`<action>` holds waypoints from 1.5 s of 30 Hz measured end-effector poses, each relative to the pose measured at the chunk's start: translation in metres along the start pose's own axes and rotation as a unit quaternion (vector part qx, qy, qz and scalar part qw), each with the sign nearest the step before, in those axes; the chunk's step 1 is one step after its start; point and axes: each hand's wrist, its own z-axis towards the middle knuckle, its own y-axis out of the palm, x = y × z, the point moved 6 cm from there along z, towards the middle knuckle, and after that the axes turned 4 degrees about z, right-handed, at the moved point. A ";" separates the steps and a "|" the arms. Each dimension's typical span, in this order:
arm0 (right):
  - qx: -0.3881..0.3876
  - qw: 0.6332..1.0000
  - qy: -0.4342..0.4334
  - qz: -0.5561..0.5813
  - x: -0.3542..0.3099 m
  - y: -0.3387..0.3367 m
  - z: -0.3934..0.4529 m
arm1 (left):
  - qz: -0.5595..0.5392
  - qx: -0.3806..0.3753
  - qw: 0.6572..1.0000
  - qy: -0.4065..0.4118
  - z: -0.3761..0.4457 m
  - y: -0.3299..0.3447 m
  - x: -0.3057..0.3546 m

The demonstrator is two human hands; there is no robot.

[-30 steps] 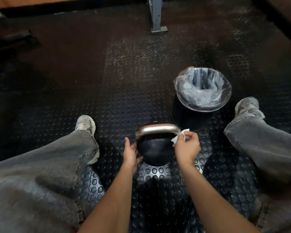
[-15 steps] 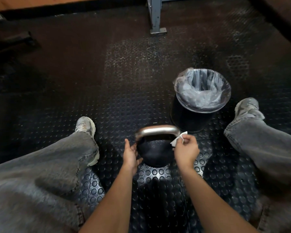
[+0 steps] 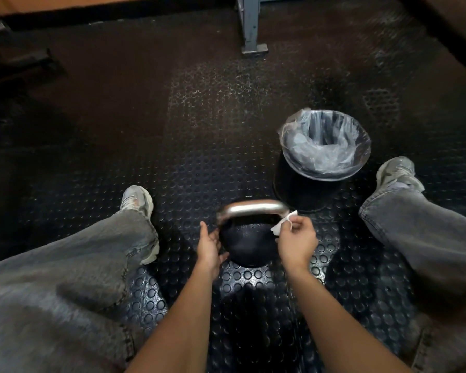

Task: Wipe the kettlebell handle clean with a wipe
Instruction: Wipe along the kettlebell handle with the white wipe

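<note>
Your kettlebell (image 3: 246,243) stands on the studded rubber floor (image 3: 199,157) between your spread legs, its steel handle (image 3: 252,207) arching across the top. Your right hand (image 3: 296,242) has its grip pinched on a small white wipe (image 3: 284,224), which touches the handle's end at 3 o'clock; most of the wipe is tucked behind your fingers, so its size is hard to judge. Your left hand (image 3: 209,247) lies at 9 o'clock against the bell's dark body, fingers fairly straight and spread along the curve, their tips partly hidden behind it. The bell's base is lost in its own shadow. At 1 o'clock from the bell, just beside it, a black bin (image 3: 307,189) with a clear liner (image 3: 326,144) stands. A grey metal post (image 3: 250,25) at 12 o'clock is cut off by the top edge. Dark shapes at 10 o'clock are too dim to identify.
</note>
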 end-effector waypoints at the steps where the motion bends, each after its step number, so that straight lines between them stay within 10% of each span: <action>1: 0.002 1.000 -0.020 0.004 -0.005 0.000 -0.003 | 0.001 0.001 1.000 0.001 0.000 0.000 0.000; 7: -0.124 0.948 -0.285 -0.069 -0.042 0.029 -0.035 | -0.005 0.006 1.000 -0.004 0.001 -0.001 -0.002; 15: 0.008 0.998 0.054 0.039 0.008 -0.003 0.007 | 0.000 0.004 1.000 0.002 0.002 -0.002 -0.001; 23: -0.130 0.944 -0.296 -0.071 -0.048 0.025 -0.034 | -0.011 0.007 1.000 -0.002 0.004 0.000 -0.003; 32: 0.022 0.999 0.019 0.040 0.003 -0.002 0.003 | 0.002 -0.001 1.000 0.003 0.005 -0.002 -0.002; 40: -0.130 0.947 -0.286 -0.071 -0.044 0.031 -0.040 | -0.006 0.000 1.000 0.003 0.002 0.001 -0.004; 45: -0.037 0.999 0.010 0.008 0.006 0.011 -0.004 | 0.004 -0.002 1.000 0.005 0.000 0.001 -0.002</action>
